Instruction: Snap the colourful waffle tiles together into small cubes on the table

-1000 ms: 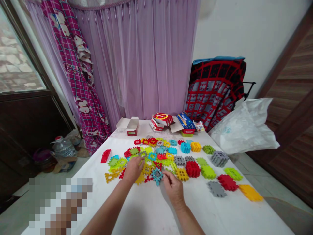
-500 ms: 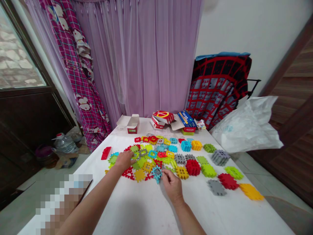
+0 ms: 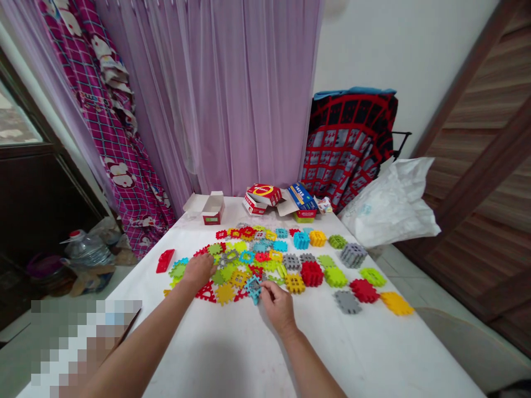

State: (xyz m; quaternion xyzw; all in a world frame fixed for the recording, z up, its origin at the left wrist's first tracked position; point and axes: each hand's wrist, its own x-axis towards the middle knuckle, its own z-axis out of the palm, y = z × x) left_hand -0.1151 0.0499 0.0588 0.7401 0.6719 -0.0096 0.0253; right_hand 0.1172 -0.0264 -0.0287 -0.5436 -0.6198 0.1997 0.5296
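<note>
My right hand (image 3: 279,305) pinches the edge of a light-blue notched building tile (image 3: 253,286) between thumb and fingers, at the near side of a heap of loose tiles. On the heap's left part lies my left hand (image 3: 199,271), its fingers stretched over the pieces and partly hidden. Close to its fingertips are lime-green tiles (image 3: 227,272) and a grey gear-edged tile (image 3: 229,257). Mustard-yellow tiles (image 3: 225,293) and red triangular tiles (image 3: 206,293) lie between the two hands.
Sorted stacks stand on the right: red (image 3: 312,273), lime-green (image 3: 335,277), grey (image 3: 353,255) and yellow (image 3: 397,303). Open cartons (image 3: 213,209) line the table's far edge. A red piece (image 3: 165,261) lies at left. A white sack (image 3: 385,207) is beyond the right edge.
The view has turned a little to the right, so everything appears shifted left. Both hands stay at nearly the same places on the heap, the right one still gripping the blue tile.
</note>
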